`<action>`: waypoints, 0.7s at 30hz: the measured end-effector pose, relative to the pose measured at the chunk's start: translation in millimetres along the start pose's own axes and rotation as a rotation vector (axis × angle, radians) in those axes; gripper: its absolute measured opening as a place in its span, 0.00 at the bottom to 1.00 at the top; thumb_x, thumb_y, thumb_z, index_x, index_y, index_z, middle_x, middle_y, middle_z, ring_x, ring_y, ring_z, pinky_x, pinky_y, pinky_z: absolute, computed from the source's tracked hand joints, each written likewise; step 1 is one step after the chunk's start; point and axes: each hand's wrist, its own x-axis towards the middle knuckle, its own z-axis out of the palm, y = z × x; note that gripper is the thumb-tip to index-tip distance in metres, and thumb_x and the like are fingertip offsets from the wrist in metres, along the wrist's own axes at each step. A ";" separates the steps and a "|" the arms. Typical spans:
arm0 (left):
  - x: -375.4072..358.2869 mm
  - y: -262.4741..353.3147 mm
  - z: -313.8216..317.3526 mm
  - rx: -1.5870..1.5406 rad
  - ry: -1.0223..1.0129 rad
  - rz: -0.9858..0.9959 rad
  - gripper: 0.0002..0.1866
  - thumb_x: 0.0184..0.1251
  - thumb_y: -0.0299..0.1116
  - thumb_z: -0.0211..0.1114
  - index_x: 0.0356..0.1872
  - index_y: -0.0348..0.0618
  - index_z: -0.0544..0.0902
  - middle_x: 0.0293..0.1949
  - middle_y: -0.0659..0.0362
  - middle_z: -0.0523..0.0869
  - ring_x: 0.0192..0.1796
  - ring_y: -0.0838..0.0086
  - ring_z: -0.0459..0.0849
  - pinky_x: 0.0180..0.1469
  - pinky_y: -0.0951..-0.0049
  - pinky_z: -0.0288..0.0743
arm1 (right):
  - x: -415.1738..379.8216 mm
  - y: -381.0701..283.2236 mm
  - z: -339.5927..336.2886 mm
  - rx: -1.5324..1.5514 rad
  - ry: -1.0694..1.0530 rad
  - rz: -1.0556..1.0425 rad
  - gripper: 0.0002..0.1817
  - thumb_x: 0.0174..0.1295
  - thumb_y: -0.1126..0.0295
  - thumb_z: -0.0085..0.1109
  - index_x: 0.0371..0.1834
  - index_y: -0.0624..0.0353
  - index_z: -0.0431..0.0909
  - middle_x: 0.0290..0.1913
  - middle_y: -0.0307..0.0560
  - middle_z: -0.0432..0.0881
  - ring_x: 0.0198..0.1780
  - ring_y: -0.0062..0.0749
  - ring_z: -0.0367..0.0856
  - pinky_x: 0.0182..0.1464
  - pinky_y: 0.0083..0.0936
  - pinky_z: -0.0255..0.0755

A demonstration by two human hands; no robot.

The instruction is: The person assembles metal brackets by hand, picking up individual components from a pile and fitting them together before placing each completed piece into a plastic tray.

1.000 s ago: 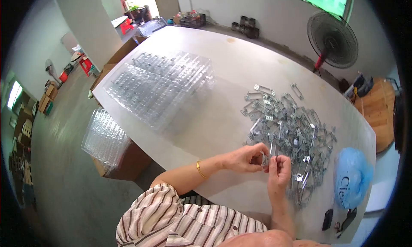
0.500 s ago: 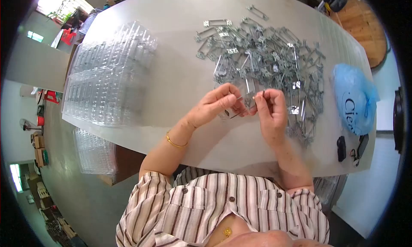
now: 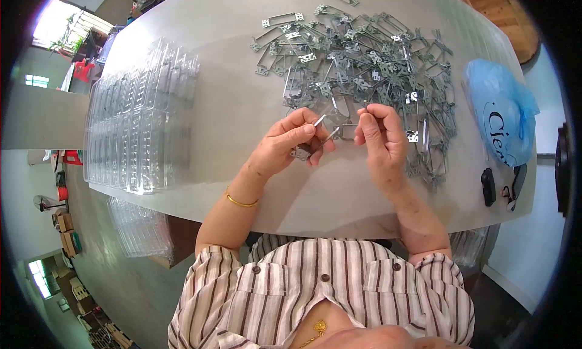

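My left hand [image 3: 292, 138] is closed round a small metal bracket [image 3: 301, 151], whose thin arms stick out past the fingertips. To its right, my right hand [image 3: 382, 137] is pinched near its thumb and index finger, with a small dark piece at the tips that is too small to name. The two hands are apart, over the near side of a large pile of grey metal brackets [image 3: 370, 64] on the pale table [image 3: 236, 106].
Stacked clear plastic trays [image 3: 142, 118] stand at the table's left, with more trays [image 3: 139, 228] on a box below. A blue plastic bag [image 3: 500, 115] lies at the right, near a small black object [image 3: 488, 187].
My hands have moved apart. The metal bracket in my left hand now shows more plainly. The whole view has shifted a little.
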 end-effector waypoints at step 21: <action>-1.0 -5.6 -10.8 0.066 -0.025 0.060 0.10 0.76 0.35 0.66 0.48 0.39 0.82 0.41 0.50 0.89 0.27 0.79 0.78 0.27 0.79 0.71 | -3.4 -3.3 -0.6 -0.288 -0.144 -0.066 0.02 0.71 0.75 0.64 0.43 0.59 0.81 0.25 0.31 0.76 0.26 0.11 0.69 0.27 0.16 0.65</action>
